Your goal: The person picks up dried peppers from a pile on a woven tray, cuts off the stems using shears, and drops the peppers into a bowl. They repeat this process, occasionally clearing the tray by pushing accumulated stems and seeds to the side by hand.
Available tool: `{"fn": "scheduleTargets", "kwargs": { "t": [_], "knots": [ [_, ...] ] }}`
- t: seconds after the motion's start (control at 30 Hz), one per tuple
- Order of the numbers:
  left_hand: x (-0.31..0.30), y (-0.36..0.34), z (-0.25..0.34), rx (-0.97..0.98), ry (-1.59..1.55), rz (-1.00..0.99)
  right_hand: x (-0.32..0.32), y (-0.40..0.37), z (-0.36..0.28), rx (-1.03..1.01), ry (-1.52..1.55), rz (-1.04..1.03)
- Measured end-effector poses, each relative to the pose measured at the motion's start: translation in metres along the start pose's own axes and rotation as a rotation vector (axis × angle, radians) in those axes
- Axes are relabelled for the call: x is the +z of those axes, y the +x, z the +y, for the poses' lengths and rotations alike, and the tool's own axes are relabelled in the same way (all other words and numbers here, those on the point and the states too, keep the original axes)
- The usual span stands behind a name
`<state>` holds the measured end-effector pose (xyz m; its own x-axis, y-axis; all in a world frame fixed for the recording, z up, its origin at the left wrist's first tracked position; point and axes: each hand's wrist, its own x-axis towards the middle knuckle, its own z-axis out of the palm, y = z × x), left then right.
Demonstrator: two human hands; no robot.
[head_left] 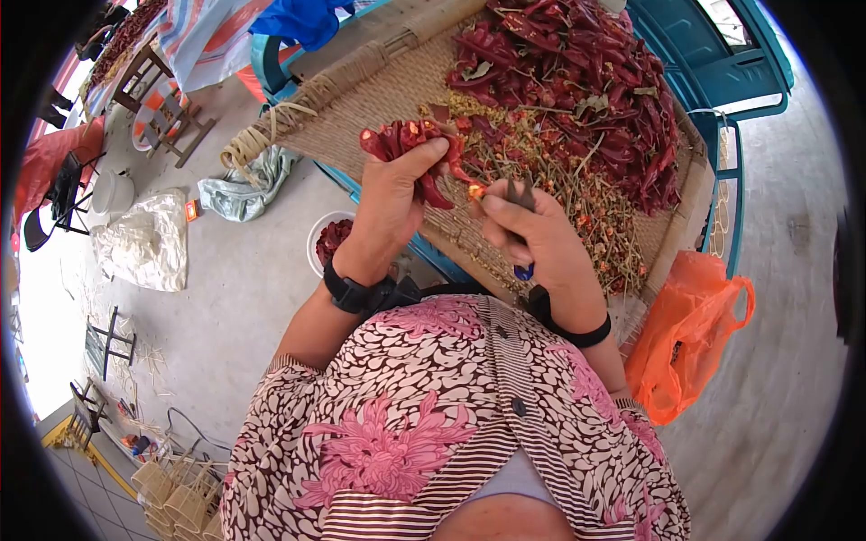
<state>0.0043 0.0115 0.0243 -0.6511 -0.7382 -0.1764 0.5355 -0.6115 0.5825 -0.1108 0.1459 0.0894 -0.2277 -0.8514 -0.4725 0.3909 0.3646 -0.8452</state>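
Note:
My left hand (394, 194) is closed around a bunch of dried red chilies (397, 138), their cut-looking pale ends showing above the thumb. One chili reaches from the bunch toward my right hand (538, 236), its orange stem end right at the fingertips. That hand is wrapped around a pair of scissors (520, 193); dark blades point up past the fingers and a bit of blue handle shows below. Both hands are over the near edge of a woven tray (361, 99). On it lie a heap of dried chilies (577, 72) and a pile of trimmed stems (600, 216).
The tray rests on a teal frame (735, 54). A white bowl (313, 248) with chilies stands below it at the left. An orange plastic bag (690, 334) hangs at the right. Plastic sacks (144, 239), a wooden stool (167, 99) and baskets (185, 496) are on the floor leftward.

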Motion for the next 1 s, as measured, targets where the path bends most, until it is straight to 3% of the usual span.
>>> {"fn": "scheduleTargets", "kwargs": {
  "t": [0.1,0.23,0.33,0.43,0.53,0.63,0.77,0.8,0.9,1.0],
  "knots": [
    [-0.013,0.007,0.001,0.008,0.016,-0.031,-0.010,-0.006,-0.004,0.027,0.344,-0.103],
    [-0.014,0.009,0.012,-0.079,-0.107,-0.047,-0.013,-0.008,-0.005,-0.062,0.168,0.011],
    [-0.014,0.005,0.015,-0.137,-0.156,-0.103,-0.012,-0.007,-0.010,-0.060,-0.006,0.064],
    [-0.018,-0.003,0.023,-0.151,-0.184,-0.153,-0.014,-0.007,-0.014,-0.140,-0.492,0.211],
    [-0.027,-0.011,0.038,-0.115,-0.148,-0.183,-0.022,-0.006,-0.009,-0.212,-1.133,0.524],
    [-0.053,-0.019,0.052,-0.112,-0.020,-0.305,-0.043,-0.005,0.001,-0.269,-1.219,0.657],
    [-0.105,-0.034,0.085,-0.203,0.293,-0.440,-0.048,-0.012,0.005,-0.312,-1.097,0.708],
    [-0.123,-0.037,0.087,-0.182,0.458,-0.399,-0.048,-0.013,0.003,-0.307,-1.061,0.705],
    [-0.163,-0.043,0.095,-0.487,0.948,-0.174,-0.042,-0.012,0.005,-0.346,-0.994,0.714],
    [-0.240,-0.045,0.046,-0.511,1.005,0.066,-0.037,-0.009,0.009,-0.427,-1.011,0.692]
  ]
}}
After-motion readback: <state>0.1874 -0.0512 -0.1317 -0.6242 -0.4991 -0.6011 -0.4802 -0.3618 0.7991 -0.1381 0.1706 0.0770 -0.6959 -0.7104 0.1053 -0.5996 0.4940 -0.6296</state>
